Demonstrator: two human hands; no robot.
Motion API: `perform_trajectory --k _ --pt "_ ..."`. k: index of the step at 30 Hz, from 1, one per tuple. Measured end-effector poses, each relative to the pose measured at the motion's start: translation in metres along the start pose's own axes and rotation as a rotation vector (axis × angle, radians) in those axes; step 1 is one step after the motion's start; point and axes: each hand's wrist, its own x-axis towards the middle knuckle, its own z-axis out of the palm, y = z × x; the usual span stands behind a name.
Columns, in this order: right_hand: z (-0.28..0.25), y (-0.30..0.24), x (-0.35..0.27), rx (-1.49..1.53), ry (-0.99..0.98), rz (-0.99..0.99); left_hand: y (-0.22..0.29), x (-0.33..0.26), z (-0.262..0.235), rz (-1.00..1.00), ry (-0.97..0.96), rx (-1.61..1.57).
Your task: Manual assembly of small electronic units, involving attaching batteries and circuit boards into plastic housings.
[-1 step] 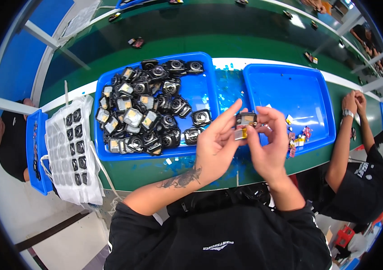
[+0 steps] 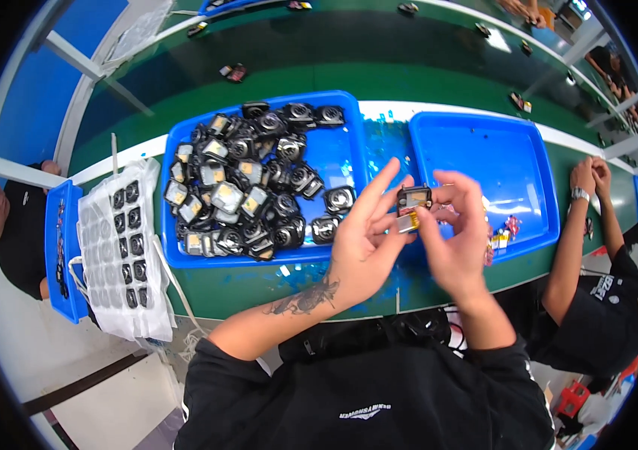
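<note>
1. Left hand (image 2: pixel 367 240) found raised above the table edge, fingers spread and extended upward, thumb and forefinger pinched on a small black camera-like module (image 2: pixel 414 198) and the yellowish part (image 2: pixel 407 223) just beneath it.
2. Right hand (image 2: pixel 454 236) found beside the left, fingers curled, fingertips closed on the right side of the same module; module thus held between both hands.
3. Module located in the air, in front of the gap between the two blue trays, above the near rim.
4. Left blue tray (image 2: pixel 345 157) noted on the green table (image 2: pixel 334 71), heaped with many like black modules (image 2: pixel 255 187), some lens-up, some showing silvery backs; right part of tray floor bare.
5. Right blue tray (image 2: pixel 484 150) noted just beside the first, nearly bare; a few small coloured bits (image 2: pixel 502 232) seen at its near right corner.
6. White moulded sheet (image 2: pixel 120 247) with rows of dark parts seated in pockets noted to the far left, overhanging the table edge, next to a narrow blue tray (image 2: pixel 60 255).
7. Second person's forearms (image 2: pixel 581 225) noted at right, hands clasped on the table near the right tray; watch worn on one wrist.
8. Third person observed at far left edge, dark shirt, hands not discernible.
</note>
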Motion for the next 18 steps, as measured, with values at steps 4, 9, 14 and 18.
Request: perform_trajectory --k 4,9,14,18 --pt "-0.017 0.013 0.108 0.025 -0.34 0.229 0.057 -0.011 -0.023 0.489 -0.01 0.594" --pt "-0.007 0.102 0.223 -0.174 -0.258 0.431 0.165 -0.079 -0.005 0.591 -0.33 0.459" --pt "-0.001 0.13 0.245 -0.553 -0.263 0.279 0.205 -0.078 0.025 0.77 -0.225 0.746" --pt "-0.007 0.116 0.243 -0.64 -0.174 0.228 0.217 -0.085 0.039 0.749 -0.146 0.939"
